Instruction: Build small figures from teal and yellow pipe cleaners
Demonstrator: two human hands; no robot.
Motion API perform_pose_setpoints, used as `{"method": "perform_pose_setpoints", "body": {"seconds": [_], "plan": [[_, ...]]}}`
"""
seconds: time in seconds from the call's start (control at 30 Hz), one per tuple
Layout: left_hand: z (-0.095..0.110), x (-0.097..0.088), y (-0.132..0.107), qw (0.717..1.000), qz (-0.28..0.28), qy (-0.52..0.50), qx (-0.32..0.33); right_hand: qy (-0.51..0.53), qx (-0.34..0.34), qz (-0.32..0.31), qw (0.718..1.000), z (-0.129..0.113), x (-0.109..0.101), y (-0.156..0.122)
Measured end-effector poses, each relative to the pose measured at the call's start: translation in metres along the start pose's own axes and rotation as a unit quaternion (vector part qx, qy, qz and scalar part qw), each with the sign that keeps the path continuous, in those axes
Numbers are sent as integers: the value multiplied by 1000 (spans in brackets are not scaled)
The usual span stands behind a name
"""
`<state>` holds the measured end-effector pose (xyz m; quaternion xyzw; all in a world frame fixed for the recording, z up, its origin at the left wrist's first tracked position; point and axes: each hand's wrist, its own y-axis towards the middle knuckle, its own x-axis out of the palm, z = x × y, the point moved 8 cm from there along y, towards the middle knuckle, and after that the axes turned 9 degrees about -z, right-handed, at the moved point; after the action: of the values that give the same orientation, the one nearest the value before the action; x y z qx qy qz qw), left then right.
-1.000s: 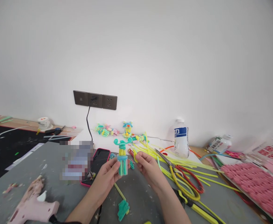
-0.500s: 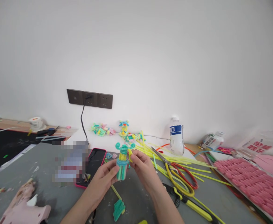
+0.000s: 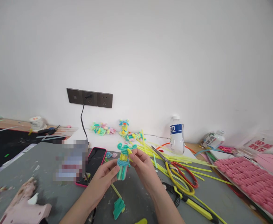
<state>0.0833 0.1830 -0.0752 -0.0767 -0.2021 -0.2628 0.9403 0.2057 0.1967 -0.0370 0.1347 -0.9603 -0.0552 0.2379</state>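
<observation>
A small figure [image 3: 123, 161] of teal and yellow pipe cleaners, with curled teal horns on top, is held upright above the grey table [image 3: 45, 174]. My left hand [image 3: 104, 179] pinches its lower body from the left. My right hand [image 3: 143, 168] pinches a small yellow piece against the figure's upper part from the right. Both hands are closed in pinches. A teal and yellow pipe-cleaner piece [image 3: 118, 207] lies on the table just below the hands.
A pink-cased phone [image 3: 94, 161] lies left of the hands and a pink glue gun [image 3: 22, 208] at the bottom left. Scissors [image 3: 173, 174], yellow pipe cleaners [image 3: 185, 161], a utility knife [image 3: 192, 205], a bottle [image 3: 176, 135] and pink pieces [image 3: 255, 183] lie right. Finished figures [image 3: 124, 129] stand by the wall.
My right hand moved left from apart to touch the figure's upper part with the yellow piece. The view shifted slightly right.
</observation>
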Motion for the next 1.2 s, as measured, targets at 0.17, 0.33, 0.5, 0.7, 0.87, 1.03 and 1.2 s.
{"method": "perform_pose_setpoints", "body": {"seconds": [0.17,0.33,0.5,0.7,0.87,1.03,1.2], "plan": [[-1,0,-1,1000,-6,6,2,-11,-6,2,1000,0,-1,-1],[1,1,-1,1000,-5,14,0,-24,-10,14,1000,2,-4,-2],[1,0,-1,1000,-7,22,6,-24,-13,1,1000,2,-2,0],[-3,-3,-1,999,-10,46,-1,-29,-15,1,999,4,-5,-1],[-3,-4,-2,999,-5,52,-4,-33,-11,7,999,4,-5,-1],[-2,-3,-3,999,-8,52,-2,-37,-9,10,999,5,-6,-2],[-2,-3,-1,999,-7,47,0,-34,-7,5,999,6,-5,-1]]}}
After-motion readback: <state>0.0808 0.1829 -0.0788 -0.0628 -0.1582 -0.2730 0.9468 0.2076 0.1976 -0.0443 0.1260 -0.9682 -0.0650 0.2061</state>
